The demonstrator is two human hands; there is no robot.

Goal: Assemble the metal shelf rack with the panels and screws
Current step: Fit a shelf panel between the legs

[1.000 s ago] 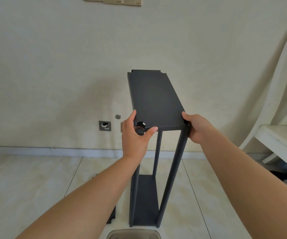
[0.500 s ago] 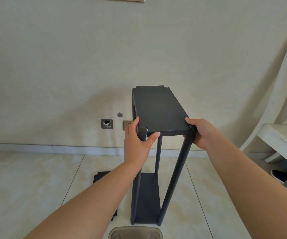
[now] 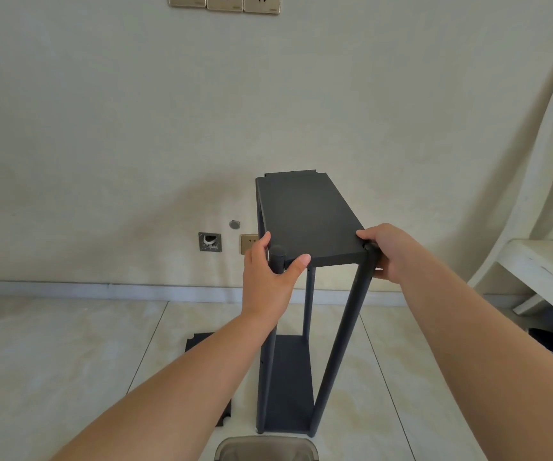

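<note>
The shelf rack [image 3: 288, 327] stands upright on the tiled floor [image 3: 52, 361]. The left hand [image 3: 270, 281] grips the near-left post [image 3: 276, 261] just below its cap, thumb and fingers curled round it, thumb tip touching the front edge of the top panel [image 3: 305, 214]. The right hand [image 3: 390, 251] wraps the near-right post [image 3: 370, 257] at the panel corner, fingers lying over the top. Below both grips, the bottom panel [image 3: 290, 384] sits between the posts. Left of the left forearm, a loose panel [image 3: 202, 342] lies flat on the floor.
</note>
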